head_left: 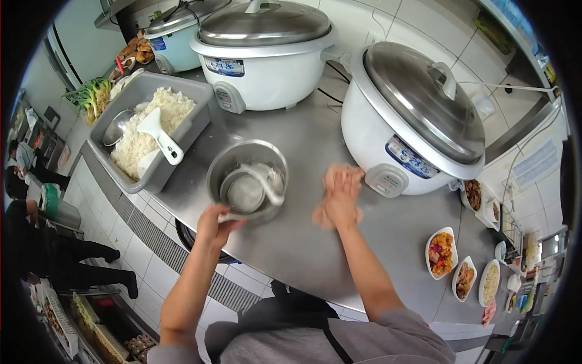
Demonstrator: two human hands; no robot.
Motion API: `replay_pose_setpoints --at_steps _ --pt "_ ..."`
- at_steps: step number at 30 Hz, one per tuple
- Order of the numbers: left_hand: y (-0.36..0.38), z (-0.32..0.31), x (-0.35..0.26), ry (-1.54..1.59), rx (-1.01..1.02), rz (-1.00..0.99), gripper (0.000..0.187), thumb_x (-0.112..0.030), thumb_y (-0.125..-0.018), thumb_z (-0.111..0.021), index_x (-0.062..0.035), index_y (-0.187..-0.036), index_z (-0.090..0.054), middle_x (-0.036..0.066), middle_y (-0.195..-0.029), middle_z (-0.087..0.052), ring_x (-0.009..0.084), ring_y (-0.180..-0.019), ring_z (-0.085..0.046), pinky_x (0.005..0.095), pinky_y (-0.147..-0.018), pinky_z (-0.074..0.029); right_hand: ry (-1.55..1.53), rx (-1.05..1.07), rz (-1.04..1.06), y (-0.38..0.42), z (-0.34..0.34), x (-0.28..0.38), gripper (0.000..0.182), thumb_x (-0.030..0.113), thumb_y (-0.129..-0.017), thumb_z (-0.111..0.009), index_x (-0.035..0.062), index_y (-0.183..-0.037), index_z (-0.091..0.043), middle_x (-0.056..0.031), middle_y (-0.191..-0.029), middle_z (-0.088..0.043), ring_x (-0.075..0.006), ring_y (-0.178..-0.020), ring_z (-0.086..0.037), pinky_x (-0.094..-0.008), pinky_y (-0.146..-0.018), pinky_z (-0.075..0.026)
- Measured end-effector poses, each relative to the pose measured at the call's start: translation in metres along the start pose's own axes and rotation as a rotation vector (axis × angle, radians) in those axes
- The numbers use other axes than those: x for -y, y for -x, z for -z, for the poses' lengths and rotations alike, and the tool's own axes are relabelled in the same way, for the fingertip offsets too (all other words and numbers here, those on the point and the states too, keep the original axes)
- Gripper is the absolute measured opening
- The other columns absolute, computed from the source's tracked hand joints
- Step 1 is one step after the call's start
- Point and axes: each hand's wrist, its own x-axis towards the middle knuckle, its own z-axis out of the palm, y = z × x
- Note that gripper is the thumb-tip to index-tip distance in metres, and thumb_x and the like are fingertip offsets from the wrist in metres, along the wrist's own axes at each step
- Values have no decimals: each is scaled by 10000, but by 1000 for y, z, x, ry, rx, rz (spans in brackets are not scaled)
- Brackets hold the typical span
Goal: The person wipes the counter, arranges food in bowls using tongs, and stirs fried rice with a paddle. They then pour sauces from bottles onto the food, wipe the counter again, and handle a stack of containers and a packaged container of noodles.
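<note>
My left hand (217, 225) grips the near left edge of a round metal pot (218, 176), thumb reaching along its side. Inside the pot are a smaller round metal vessel (245, 193) and a white-handled utensil (267, 187); I cannot make out its head. To the right, my right hand (341, 197) presses down on a pale pinkish-beige cloth (321, 215) against the steel worktop (303, 255). Motion blurs that hand slightly. It is beside the control box of a large white rice cooker (376, 130) with a metal lid.
A grey tub (203, 106) of cooked rice (130, 142) holds a white rice paddle (159, 134) and a metal ladle (117, 127). More rice cookers (267, 76) stand behind. White dishes of food (441, 253) line the right side. Other people (66, 255) stand on the left.
</note>
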Motion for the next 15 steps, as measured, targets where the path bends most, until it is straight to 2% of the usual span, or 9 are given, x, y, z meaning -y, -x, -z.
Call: replay_pose_setpoints --at_steps 2,4,5,6,8,10,12,14,15 --pt "31 22 -1 -7 -16 -18 230 -14 -724 -482 15 -951 -455 113 -910 -439 274 -825 -536 428 -660 -554 71 89 47 -64 -7 14 523 246 -827 -431 -26 -1263 -332 -288 -1312 -274 -432 -1236 -216 -488 -1029 -156" --pt "65 33 -5 21 -28 -18 303 -8 -726 -466 20 -1028 -448 146 -916 -559 236 -742 -617 343 -591 -575 -87 -100 62 -109 -15 24 511 254 -836 -411 -24 -1259 -333 -293 -1306 -280 -439 -1225 -234 -483 -1026 -158" --pt "79 37 -5 38 -93 -38 329 -6 -717 -473 23 -1042 -438 150 -928 -557 224 -721 -621 302 -561 -578 -117 -127 -54 -147 -48 17 544 254 -820 -415 -39 -1265 -307 -272 -1328 -251 -418 -1245 -204 -472 -1033 -144" --pt "91 44 -3 34 -111 -44 329 -6 -717 -473 23 -1042 -438 150 -928 -557 224 -721 -621 302 -561 -578 -147 -154 -172 -184 -81 9 578 254 -803 -419 -54 -1272 -280 -251 -1350 -222 -397 -1264 -174 -461 -1040 -129" --pt "112 59 0 87 -184 -90 481 -61 -677 -551 -8 -1136 -418 138 -1044 -535 245 -831 -610 327 -589 -577 -216 -110 -313 -222 -70 16 612 274 -811 -417 -53 -1295 -236 -253 -1356 -217 -394 -1265 -174 -450 -1041 -132" --pt "132 65 4 177 -288 -142 478 -48 -665 -542 22 -1122 -418 159 -1040 -525 283 -856 -580 442 -697 -512 -141 -110 -477 -273 -101 5 588 320 -815 -433 -15 -1278 -297 -267 -1371 -160 -409 -1273 -123 -485 -1028 -122" --pt "149 67 3 142 -228 -169 522 -72 -663 -528 24 -1160 -398 164 -1095 -495 284 -963 -536 435 -761 -496 -166 -104 -530 -308 -104 -5 630 343 -802 -443 -5 -1300 -276 -277 -1367 -149 -420 -1272 -116 -496 -1029 -111" --pt "157 77 10 203 -332 -228 585 -44 -656 -496 -38 -1225 -358 132 -1166 -483 302 -1017 -530 466 -805 -499 -260 -254 -621 -339 -117 -17 580 346 -820 -421 -37 -1250 -350 -266 -1347 -232 -416 -1268 -149 -489 -1033 -110" --pt "167 90 17 200 -349 -232 450 -133 -732 -534 -44 -1166 -456 129 -1110 -532 250 -971 -544 425 -851 -457 -168 -200 -565 -344 -113 -18 561 349 -831 -407 -49 -1226 -384 -273 -1321 -280 -408 -1254 -194 -487 -1031 -123"
